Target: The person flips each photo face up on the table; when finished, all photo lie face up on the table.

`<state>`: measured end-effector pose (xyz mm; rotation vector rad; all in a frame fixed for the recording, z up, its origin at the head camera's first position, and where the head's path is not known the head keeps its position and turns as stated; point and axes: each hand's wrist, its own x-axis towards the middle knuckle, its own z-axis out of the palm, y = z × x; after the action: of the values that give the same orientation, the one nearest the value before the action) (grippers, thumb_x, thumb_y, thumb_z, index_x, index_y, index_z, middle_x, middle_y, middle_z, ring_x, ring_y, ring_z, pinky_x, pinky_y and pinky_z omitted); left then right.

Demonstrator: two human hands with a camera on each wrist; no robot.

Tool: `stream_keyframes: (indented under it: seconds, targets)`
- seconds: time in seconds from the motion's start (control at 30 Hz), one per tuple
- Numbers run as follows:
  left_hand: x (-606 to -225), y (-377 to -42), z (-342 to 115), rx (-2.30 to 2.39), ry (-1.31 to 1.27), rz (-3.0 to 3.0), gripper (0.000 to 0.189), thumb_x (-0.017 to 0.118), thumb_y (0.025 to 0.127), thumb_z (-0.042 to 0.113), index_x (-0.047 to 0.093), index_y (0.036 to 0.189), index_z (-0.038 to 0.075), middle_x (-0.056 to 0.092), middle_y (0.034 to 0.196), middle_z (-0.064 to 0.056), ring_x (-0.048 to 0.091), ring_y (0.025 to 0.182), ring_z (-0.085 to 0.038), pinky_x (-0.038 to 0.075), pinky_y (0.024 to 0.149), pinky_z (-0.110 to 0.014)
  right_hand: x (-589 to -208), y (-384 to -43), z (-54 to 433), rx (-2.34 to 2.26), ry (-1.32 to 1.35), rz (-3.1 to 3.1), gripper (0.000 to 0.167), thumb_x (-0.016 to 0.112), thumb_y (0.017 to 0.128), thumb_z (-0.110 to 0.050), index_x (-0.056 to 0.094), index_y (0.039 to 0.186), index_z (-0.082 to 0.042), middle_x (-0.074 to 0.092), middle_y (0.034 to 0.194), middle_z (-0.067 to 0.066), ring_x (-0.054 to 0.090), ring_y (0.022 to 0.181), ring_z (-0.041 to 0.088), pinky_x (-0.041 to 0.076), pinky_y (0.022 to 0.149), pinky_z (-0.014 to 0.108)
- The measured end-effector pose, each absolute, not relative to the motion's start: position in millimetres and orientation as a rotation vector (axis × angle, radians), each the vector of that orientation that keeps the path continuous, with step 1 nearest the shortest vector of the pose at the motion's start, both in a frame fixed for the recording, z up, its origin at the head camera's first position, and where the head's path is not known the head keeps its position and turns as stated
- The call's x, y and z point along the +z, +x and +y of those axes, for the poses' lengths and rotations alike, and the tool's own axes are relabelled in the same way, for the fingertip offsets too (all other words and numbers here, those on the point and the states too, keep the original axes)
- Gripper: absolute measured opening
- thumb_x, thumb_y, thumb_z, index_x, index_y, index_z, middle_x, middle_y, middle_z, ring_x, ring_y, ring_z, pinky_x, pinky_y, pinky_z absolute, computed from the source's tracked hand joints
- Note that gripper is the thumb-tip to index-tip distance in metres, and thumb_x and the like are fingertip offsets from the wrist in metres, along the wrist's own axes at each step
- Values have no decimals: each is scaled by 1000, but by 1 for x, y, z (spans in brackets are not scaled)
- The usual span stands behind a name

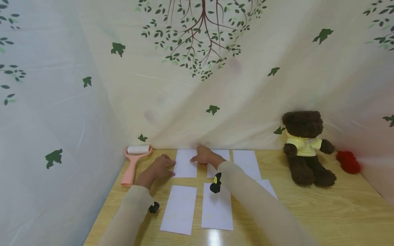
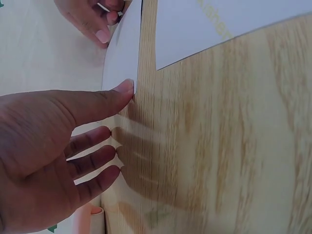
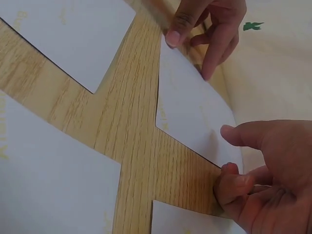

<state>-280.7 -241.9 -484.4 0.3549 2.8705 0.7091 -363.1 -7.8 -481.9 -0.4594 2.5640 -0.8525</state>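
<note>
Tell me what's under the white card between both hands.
The wooden table shows around the white card; whatever lies directly beneath the card is covered and cannot be seen.

On the table [image 1: 307, 213], a paper sheet [image 1: 185, 167] lay between the left hand [image 1: 157, 168] and the right hand [image 1: 207, 155]. A roller [image 1: 130, 167] lay left of the left hand; other sheets [image 1: 179, 210] lay nearer than both hands. Well right sat a teddy bear [image 1: 305, 145].

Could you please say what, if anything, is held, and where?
The left hand only touches the left edge of the back-left white sheet; whether the right hand pinches its right edge is unclear.
</note>
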Motion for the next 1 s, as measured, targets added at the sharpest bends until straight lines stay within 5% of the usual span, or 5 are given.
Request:
stream_keyframes:
  seconds: [0.13,0.3,0.67,0.83,1.0]
  targets:
    - [-479,-278,-238,693,301,2845,51,83,91,14,68,138,2,56,136,-22,55,124,-38,46,110,-54,-479,-363,-10,-804,-453,2590,46,75,97,-26,60,128,4,43,60,-4,41,52,11,37,55,23]
    - [-471,-276,-235,665,262,2819,52,81,93,15,65,141,3,54,141,-23,52,130,-42,43,114,-56,-476,-364,-10,-863,-405,2518,25,68,101,-24,54,89,-6,38,57,-4,36,49,11,34,50,24]
    - [-471,-273,-234,644,262,2800,53,80,94,15,64,143,4,51,143,-24,49,131,-43,43,114,-56,-481,-364,-10,-1330,-248,2300,22,66,99,-22,58,87,-6,45,68,-3,39,55,12,36,52,26]
    - [-477,-275,-230,594,262,2820,46,68,103,29,66,143,7,53,146,-24,49,133,-43,44,113,-57,-481,-358,-12,-1476,-249,2316,23,67,97,-21,65,105,0,57,93,5,52,79,16,47,69,30]
    - [-476,-278,-220,561,190,2865,64,39,110,58,74,133,9,61,140,-24,51,131,-44,44,112,-59,-480,-357,-16,-1597,-134,2256,43,64,101,-24,58,135,1,52,80,2,44,62,11,40,58,28]
